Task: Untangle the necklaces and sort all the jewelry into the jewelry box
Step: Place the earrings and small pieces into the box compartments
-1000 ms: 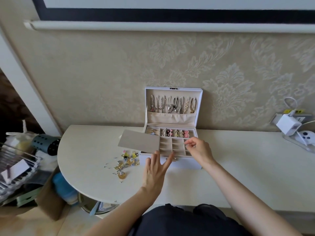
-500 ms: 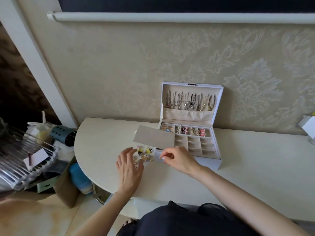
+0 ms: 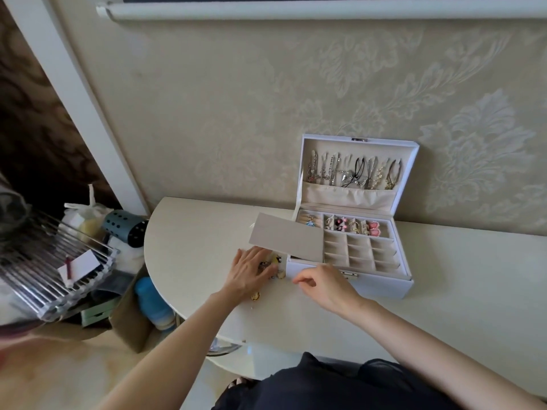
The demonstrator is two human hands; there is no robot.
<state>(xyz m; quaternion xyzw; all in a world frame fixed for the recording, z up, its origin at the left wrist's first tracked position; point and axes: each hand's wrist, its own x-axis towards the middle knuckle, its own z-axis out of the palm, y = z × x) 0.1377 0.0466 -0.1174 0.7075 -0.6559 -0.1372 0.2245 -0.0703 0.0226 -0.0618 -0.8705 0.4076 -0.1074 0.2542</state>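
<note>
On rounded worktop (image 3: 450, 279) against damask wallpaper (image 3: 236, 113): left hand (image 3: 247, 275) flat on loose jewelry (image 3: 277, 259), fingers (image 3: 256, 254) straight; right hand (image 3: 328, 285) before jewelry box (image 3: 380, 289), fingers curled, grip unclear.

wire rack (image 3: 44, 270) | blue bottle (image 3: 151, 301) | teal cylinder (image 3: 122, 229), perhaps a roller

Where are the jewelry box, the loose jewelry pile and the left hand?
jewelry box (image 3: 384, 287): head view, on its white front wall.
loose jewelry pile (image 3: 277, 258): head view, on the yellow piece beside the fingers.
left hand (image 3: 248, 273): head view, on the back of the hand.
</note>
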